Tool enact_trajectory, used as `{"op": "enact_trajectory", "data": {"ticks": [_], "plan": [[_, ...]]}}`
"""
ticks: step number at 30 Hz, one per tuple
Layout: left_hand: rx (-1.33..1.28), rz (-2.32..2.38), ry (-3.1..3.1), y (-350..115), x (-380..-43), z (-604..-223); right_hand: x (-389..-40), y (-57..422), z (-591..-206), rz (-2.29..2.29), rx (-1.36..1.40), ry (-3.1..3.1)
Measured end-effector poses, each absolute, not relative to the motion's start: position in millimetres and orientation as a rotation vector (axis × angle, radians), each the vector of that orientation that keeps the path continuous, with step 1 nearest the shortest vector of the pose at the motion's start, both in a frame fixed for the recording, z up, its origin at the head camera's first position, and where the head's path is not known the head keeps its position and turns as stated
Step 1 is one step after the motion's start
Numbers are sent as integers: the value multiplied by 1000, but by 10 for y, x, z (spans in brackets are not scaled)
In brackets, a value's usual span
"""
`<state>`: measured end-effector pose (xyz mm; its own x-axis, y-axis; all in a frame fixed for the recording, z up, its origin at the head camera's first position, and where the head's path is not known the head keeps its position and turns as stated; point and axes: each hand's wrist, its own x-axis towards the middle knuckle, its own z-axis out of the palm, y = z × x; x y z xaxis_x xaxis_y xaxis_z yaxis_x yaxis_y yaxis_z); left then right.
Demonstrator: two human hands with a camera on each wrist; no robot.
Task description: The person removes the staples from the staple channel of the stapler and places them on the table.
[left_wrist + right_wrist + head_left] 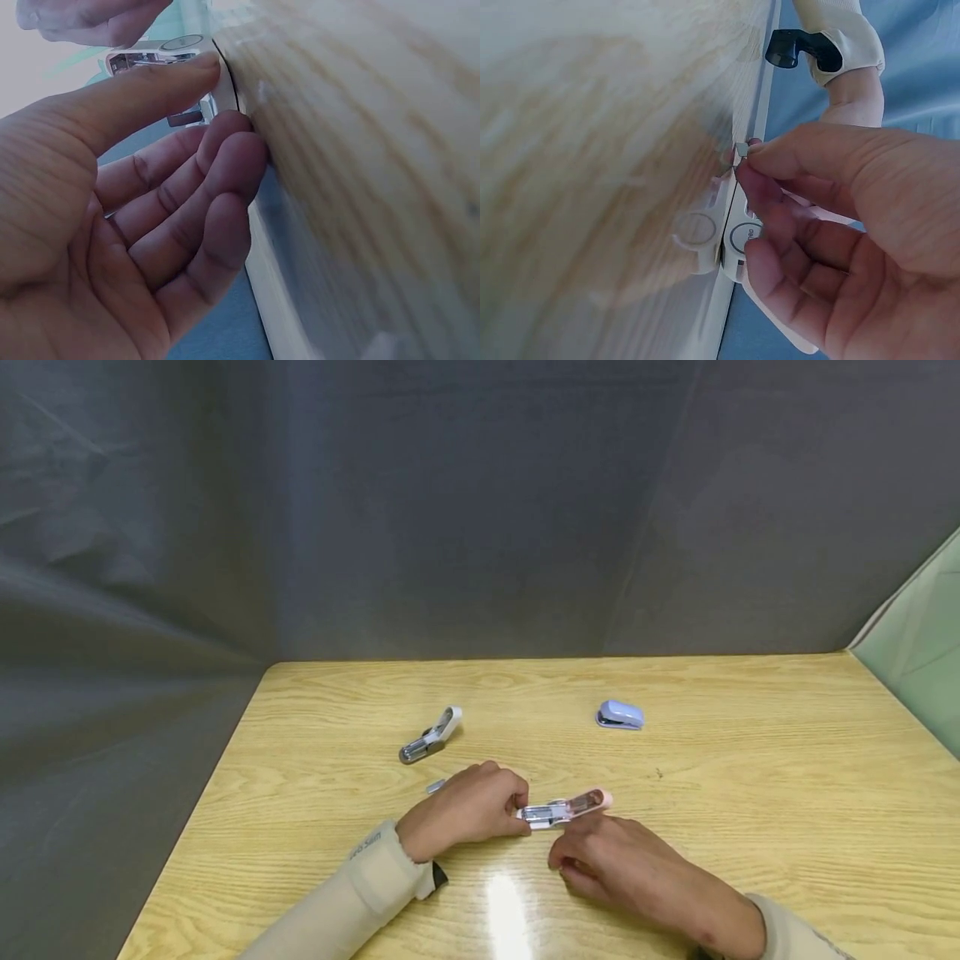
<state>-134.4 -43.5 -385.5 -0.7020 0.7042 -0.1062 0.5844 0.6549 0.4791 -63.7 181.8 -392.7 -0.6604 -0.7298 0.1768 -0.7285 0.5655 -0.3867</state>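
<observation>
A pink-and-white stapler (546,815) lies on the table, its lid swung open toward the right and its metal magazine exposed. My left hand (471,804) holds the stapler's left end between thumb and fingers; in the left wrist view the thumb (184,81) presses along that end. Beside the lid, my right hand (626,862) is low over the table. Its thumb and index finger pinch a small silver piece (742,149), apparently a short strip of staples, seen in the right wrist view. Its other fingers curl loosely near the stapler's base.
A grey-and-white stapler (431,739) stands with its lid raised, behind the left hand. Farther back to the right is a lavender stapler (621,715) with its lid down. A small silver staple strip (436,786) lies just behind the left wrist. Dark cloth (480,527) hangs behind the wooden table (750,760).
</observation>
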Motion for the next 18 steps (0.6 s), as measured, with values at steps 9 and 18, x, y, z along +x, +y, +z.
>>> {"op": "enact_trajectory", "data": {"ticks": [9,18], "plan": [[1087,615,2551,-526,-1378,-3805,-616,1843,-3876,-697,-1318,2777],[1184,423,2608,-482,-1451,-3597,-631,1929,-3748,-792,-1431,2880]]}}
